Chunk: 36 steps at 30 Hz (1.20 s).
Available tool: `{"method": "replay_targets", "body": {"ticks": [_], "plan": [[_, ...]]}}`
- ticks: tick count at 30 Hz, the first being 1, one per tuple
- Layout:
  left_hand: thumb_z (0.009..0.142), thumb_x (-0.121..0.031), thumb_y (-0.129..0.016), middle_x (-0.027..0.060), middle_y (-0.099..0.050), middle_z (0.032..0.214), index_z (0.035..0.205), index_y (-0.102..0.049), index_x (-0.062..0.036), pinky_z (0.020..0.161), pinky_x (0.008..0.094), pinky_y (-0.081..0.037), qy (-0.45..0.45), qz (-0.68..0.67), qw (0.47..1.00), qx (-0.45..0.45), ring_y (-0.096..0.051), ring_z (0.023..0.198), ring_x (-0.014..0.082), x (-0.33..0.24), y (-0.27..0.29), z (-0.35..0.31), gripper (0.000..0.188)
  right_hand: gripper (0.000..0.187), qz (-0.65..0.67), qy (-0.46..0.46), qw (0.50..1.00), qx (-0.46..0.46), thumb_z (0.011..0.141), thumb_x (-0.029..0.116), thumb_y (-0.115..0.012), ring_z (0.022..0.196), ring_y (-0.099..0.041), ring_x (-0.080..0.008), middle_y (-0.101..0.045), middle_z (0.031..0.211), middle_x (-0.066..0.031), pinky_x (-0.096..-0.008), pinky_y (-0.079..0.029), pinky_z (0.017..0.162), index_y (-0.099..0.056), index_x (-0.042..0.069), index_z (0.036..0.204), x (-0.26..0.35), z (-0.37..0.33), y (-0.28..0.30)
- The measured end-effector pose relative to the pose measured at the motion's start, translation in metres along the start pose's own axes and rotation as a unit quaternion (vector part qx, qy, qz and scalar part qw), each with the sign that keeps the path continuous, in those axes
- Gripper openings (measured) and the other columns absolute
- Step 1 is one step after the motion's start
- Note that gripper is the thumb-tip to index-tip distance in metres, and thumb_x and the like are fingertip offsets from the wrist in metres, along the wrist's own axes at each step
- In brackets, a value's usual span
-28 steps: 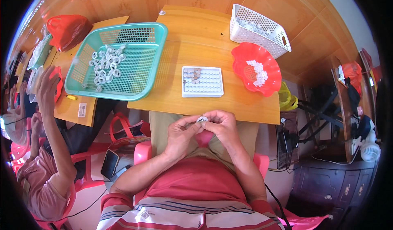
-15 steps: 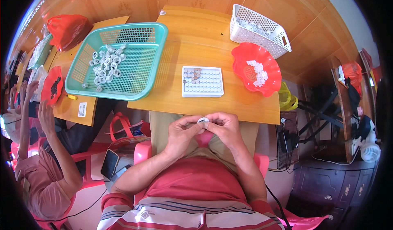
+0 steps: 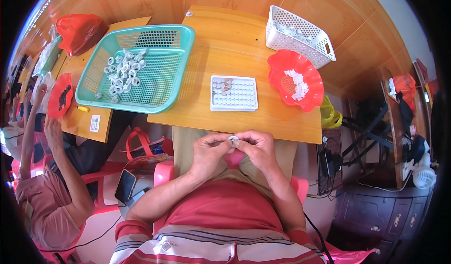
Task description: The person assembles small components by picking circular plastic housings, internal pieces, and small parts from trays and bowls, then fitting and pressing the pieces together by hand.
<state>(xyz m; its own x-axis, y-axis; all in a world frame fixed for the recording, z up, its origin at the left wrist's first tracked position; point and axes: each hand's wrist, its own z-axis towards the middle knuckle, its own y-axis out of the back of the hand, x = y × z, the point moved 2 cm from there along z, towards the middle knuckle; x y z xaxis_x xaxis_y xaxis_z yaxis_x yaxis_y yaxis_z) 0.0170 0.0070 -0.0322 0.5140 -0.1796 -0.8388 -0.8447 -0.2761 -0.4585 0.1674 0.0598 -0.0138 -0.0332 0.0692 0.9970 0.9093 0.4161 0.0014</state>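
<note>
Over my lap, just below the table edge, my left hand (image 3: 209, 152) and right hand (image 3: 256, 147) meet, fingertips of both pinched together on a small white ring (image 3: 232, 140) held between them. Beyond it on the wooden table (image 3: 263, 118) lies a white compartment tray (image 3: 234, 93) with a few small pieces in its upper left cells. Farther left sits a teal basket (image 3: 141, 66) of white rings, to the right a red dish (image 3: 295, 79) of white bits, and behind that a white basket (image 3: 298, 36)
</note>
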Motion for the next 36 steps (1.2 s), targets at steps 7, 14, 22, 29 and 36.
{"method": "replay_targets", "body": {"ticks": [7,14,22,29,36], "plan": [[0.087,0.003,-0.065,0.0107,-0.069,0.096,0.104,-0.068,0.0047,0.074,0.0244,-0.056,-0.005,-0.01,1.0,0.025,-0.067,0.083,0.0136,0.0,0.002,0.0,0.017,0.012,-0.015,0.024,1.0,-0.014,0.084,0.001,-0.067,0.074,-0.063,-0.0079,-0.071,0.083,-0.0065,-0.0225,-0.05,0.067,-0.07,-0.004,0.095,0.003,-0.001,0.001],[0.089,0.004,-0.063,0.0115,-0.062,0.109,0.106,-0.067,0.0056,0.08,0.0255,-0.057,-0.012,-0.063,0.995,0.082,-0.065,0.092,0.0165,-0.003,-0.001,-0.002,0.017,0.012,0.003,0.012,1.0,-0.008,0.084,0.001,-0.067,0.076,-0.063,-0.0078,-0.071,0.085,-0.0061,-0.0227,-0.05,0.068,-0.07,-0.003,0.094,0.007,-0.004,0.006],[0.087,0.009,-0.063,0.0106,-0.062,0.104,0.102,-0.068,0.0047,0.081,0.0264,-0.056,-0.078,-0.021,0.994,0.075,-0.065,0.091,0.0165,0.005,0.001,-0.003,0.017,0.011,-0.032,0.055,0.998,-0.003,0.082,-0.004,-0.067,0.077,-0.064,-0.0105,-0.069,0.086,-0.0083,-0.0231,-0.051,0.068,-0.07,-0.004,0.093,0.004,-0.005,0.007],[0.084,0.01,-0.065,0.009,-0.063,0.103,0.098,-0.07,0.0022,0.081,0.0252,-0.054,-0.1,0.028,0.991,0.084,-0.063,0.092,0.0139,0.007,0.003,-0.004,0.016,0.011,-0.077,0.097,0.992,0.016,0.083,-0.007,-0.067,0.075,-0.064,-0.0108,-0.067,0.089,-0.0092,-0.0217,-0.051,0.063,-0.07,-0.006,0.094,0.007,-0.008,0.012],[0.083,0.008,-0.067,0.0078,-0.062,0.102,0.097,-0.071,-0.0002,0.081,0.0237,-0.053,-0.122,0.069,0.986,0.091,-0.063,0.091,0.0119,0.003,-0.001,-0.005,0.017,0.011,-0.062,0.093,0.994,-0.007,0.079,-0.002,-0.07,0.077,-0.065,-0.0131,-0.07,0.087,-0.0102,-0.0247,-0.05,0.068,-0.071,-0.003,0.09,0.012,-0.012,0.011]]}}
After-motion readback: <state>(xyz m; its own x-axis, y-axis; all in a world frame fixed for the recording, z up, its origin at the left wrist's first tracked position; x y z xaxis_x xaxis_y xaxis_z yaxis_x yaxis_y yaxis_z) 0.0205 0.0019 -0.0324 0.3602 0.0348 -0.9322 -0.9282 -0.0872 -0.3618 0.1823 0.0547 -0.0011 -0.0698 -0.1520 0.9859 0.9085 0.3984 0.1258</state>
